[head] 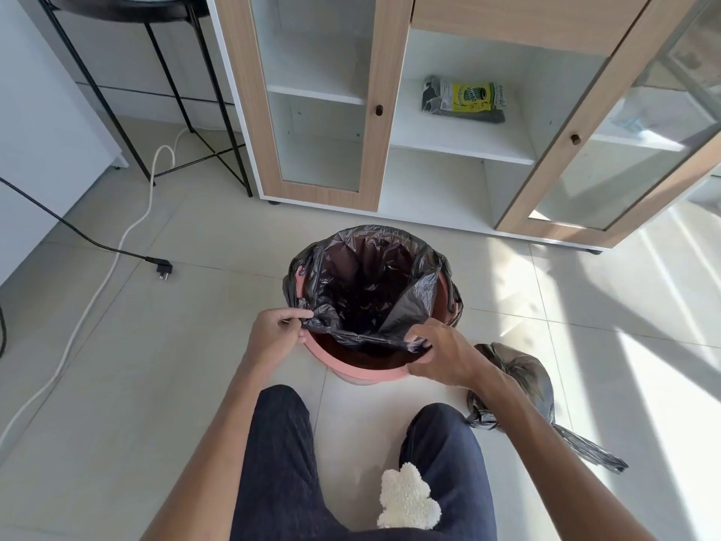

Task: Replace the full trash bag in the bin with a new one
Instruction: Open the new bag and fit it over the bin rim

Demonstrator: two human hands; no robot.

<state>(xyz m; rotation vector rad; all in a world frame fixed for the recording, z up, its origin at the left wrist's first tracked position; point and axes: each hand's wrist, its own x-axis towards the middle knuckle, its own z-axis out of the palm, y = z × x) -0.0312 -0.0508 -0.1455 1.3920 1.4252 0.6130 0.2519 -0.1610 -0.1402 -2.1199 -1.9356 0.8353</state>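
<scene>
Both hands pinch the near hem of the new black trash bag (363,290). The left hand (279,329) has thumb and fingers closed on the film at the bin's left side. The right hand (441,355) is curled round a bunched fold at the near right. Between them the hem hangs slack inside the pink bin (351,367), whose near rim is bare. Beyond the hands the bag is already folded over the far and side rim.

The main risk, as I judge it, is pulling the near hem outward too hard. That could drag the far fold back off the rim, or stretch and tear the thin film at the pinch points. A light bin could also tip or slide toward the knees. If the hem is let go before it laps the rim, the bag will likely slump inside.

Just right of the right forearm, the full trash bag (519,380) lies tied on the floor, out of the bin. Well beyond the bin, a pack of bags (464,98) rests on the open cabinet's shelf (448,140).
</scene>
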